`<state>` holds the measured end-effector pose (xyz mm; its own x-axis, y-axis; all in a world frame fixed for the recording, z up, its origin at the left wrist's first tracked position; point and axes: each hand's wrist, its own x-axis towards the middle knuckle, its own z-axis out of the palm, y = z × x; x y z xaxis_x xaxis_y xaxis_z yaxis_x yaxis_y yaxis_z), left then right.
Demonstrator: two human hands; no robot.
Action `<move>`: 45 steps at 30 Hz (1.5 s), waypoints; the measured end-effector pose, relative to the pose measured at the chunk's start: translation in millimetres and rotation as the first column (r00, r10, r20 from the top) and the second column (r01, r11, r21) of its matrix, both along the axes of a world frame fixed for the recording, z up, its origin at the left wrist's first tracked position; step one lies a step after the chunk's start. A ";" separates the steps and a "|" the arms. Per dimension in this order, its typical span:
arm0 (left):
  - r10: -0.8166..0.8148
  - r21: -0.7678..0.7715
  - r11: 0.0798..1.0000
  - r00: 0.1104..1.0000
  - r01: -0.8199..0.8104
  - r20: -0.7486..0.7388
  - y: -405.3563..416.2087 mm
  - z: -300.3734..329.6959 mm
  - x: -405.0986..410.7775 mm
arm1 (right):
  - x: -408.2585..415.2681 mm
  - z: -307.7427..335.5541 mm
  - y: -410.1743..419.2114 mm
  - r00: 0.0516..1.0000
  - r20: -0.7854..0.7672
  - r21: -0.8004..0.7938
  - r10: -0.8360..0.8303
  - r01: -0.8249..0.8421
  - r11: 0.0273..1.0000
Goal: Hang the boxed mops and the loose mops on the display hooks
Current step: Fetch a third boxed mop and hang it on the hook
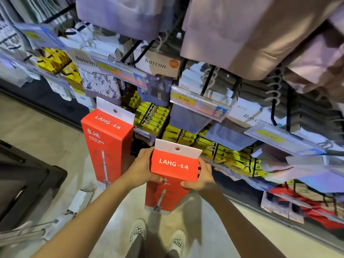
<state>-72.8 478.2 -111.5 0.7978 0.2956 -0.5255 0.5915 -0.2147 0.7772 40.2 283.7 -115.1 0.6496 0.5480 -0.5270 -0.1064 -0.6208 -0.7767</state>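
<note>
Both hands, left point(142, 169) and right point(202, 176), are gripping a red box point(174, 165) at lower centre, unhung. A second box point(107, 135) is standing at its left; neither is hanging yet.

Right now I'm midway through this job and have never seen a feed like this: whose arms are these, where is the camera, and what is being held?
There is no machine here: a person wears one wide-angle camera on the head, looking down at their own arms and shoes. The left hand and right hand each have a grip on the sides of a red boxed mop, held upright, its white hang tab with a hole on top. A second red box stands on the floor to the left, beside the store rack, where yellow packs hang on hooks.
</note>
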 end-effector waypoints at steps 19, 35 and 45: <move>-0.092 0.098 0.991 0.996 0.093 -0.011 -11.8 -2.6 -54.6 | -42.1 7.3 -34.5 0.986 -0.159 0.105 -0.051 0.068 0.992; -0.443 0.078 0.897 0.885 0.436 0.144 -67.9 175.7 -80.3 | -156.4 168.3 -121.4 0.941 0.096 0.004 -0.326 0.327 0.945; -0.634 0.061 0.744 0.675 0.665 0.379 -132.6 287.8 -81.9 | -243.0 281.1 -195.5 0.686 0.195 0.249 -0.701 0.656 0.712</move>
<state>-154.7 345.7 176.3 0.9032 -0.3962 -0.1652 0.0073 -0.3706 0.9287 -202.8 88.2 166.0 0.9707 -0.0425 -0.2367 -0.2371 -0.3343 -0.9122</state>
